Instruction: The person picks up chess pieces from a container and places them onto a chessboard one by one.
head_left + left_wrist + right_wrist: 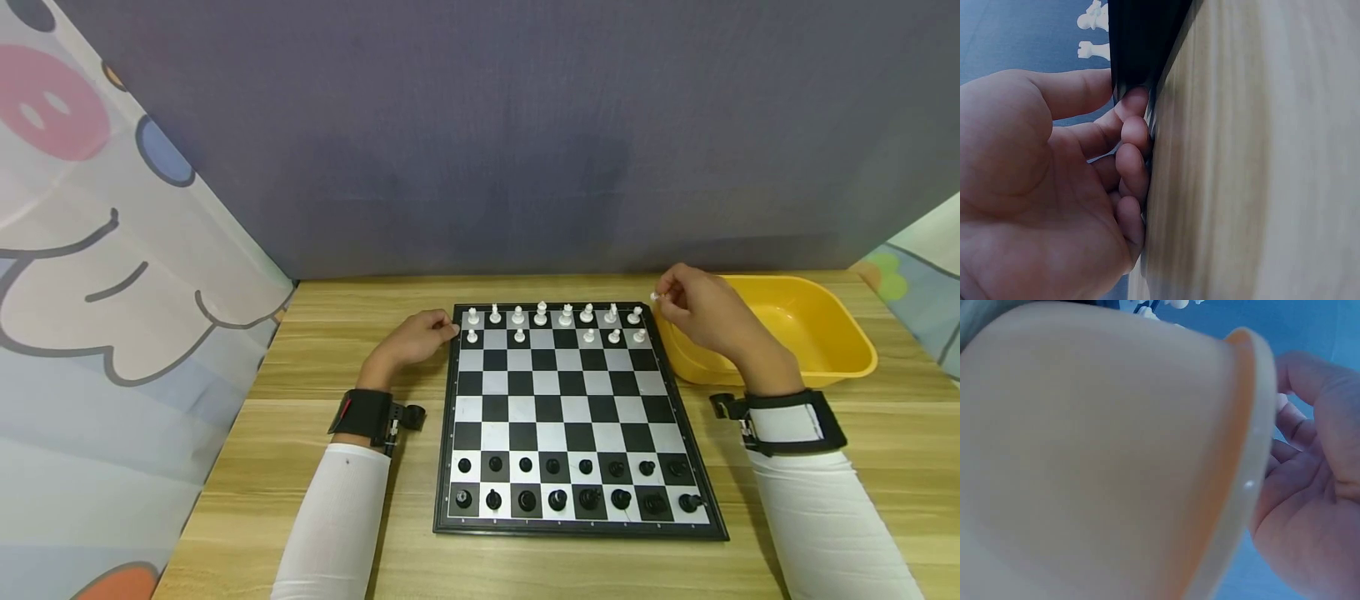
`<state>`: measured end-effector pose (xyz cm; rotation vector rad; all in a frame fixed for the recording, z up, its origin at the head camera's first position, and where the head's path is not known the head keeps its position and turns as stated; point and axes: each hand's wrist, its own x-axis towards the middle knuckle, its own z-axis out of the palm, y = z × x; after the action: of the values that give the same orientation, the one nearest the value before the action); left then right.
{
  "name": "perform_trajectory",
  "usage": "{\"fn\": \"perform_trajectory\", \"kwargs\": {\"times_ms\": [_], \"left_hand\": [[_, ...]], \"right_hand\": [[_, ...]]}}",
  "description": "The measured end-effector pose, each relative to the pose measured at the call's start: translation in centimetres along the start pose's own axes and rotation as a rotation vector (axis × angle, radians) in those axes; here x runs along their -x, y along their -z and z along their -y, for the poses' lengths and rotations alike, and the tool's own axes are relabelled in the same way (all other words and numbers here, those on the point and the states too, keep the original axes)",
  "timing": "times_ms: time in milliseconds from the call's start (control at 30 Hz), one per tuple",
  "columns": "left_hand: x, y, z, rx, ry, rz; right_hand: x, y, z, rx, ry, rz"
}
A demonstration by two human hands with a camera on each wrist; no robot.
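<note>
A black-and-white chessboard (495,408) lies on the table. My left hand (415,339) is at its far left corner; in the left wrist view the thumb and curled fingers grip the board's black edge (1141,44). Over the near-left rim of a yellow basin (832,333), my right hand (705,310) pinches a small white chess piece (654,296), mostly hidden by the fingers. White chess pieces (541,315) line the far row, with several white pawns (520,336) spaced before them. Two rows of black chess pieces (557,500) stand on the near side.
The basin stands right beside the board on the wooden table (360,533). A grey panel (480,150) rises behind the table's far edge. Cartoon-printed cloth (112,400) hangs at the left.
</note>
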<state>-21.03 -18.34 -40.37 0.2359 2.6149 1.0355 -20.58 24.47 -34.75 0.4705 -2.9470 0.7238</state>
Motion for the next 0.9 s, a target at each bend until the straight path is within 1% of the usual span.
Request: {"fn": "perform_trajectory", "kwargs": {"times_ms": [133,400,733,900], "left_hand": [[0.0,0.0,0.0,0.007,0.003,0.005],[0.1,0.0,-0.1,0.009,0.001,0.005],[-0.1,0.0,0.1,0.017,-0.001,0.009],[0.0,0.0,0.0,0.012,0.005,0.01]], "right_hand": [[0.0,0.0,0.6,-0.006,0.0,0.003],[0.2,-0.1,1.7,0.001,0.048,-0.02],[0.2,-0.8,2.8,0.008,0.072,-0.017],[0.1,-1.2,3.4,0.012,0.127,-0.042]]}}
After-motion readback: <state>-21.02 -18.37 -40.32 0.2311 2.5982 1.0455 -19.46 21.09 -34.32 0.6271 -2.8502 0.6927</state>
